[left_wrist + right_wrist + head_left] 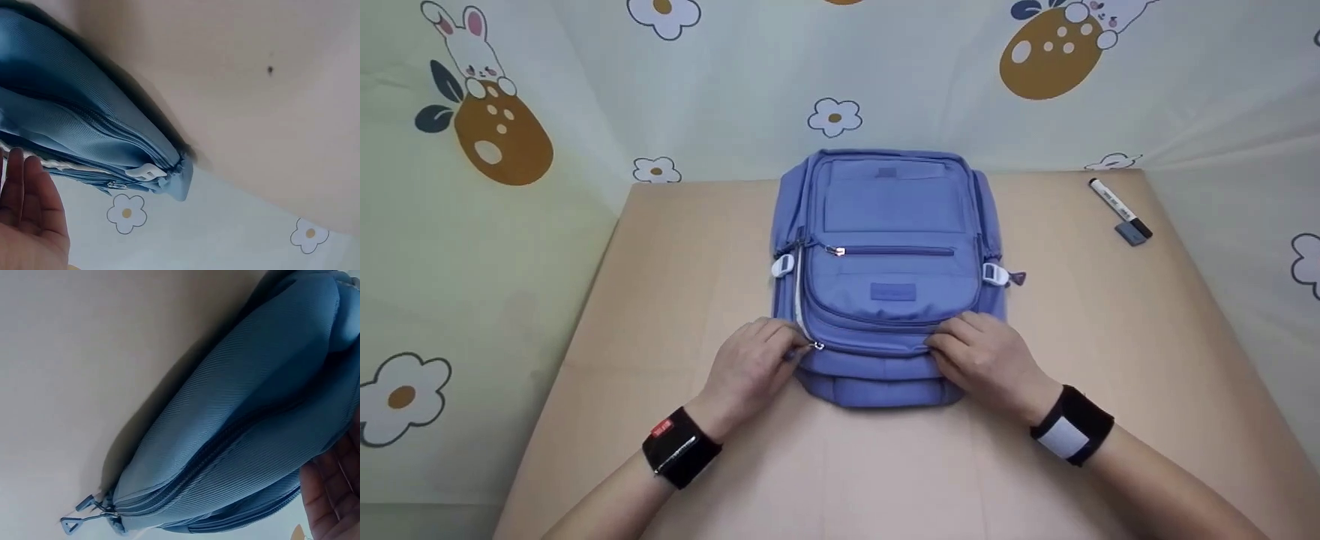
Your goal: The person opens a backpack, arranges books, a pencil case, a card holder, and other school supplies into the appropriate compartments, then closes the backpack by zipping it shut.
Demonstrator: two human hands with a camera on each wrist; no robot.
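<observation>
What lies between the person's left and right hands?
The lower front of the blue backpack, seen in the head view, with a silver zipper slider beside the left hand.

Backpack (892, 210) is matt woven cloth, finely ribbed. Zipper slider (817, 346) looks shiny metal; side buckles (996, 274) smooth plastic. Tabletop (697, 255) smooth, matt.

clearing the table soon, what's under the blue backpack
The blue backpack lies on the tan tabletop, which shows along its sides. The patch directly beneath is covered, so anything flat there can't be seen.
</observation>
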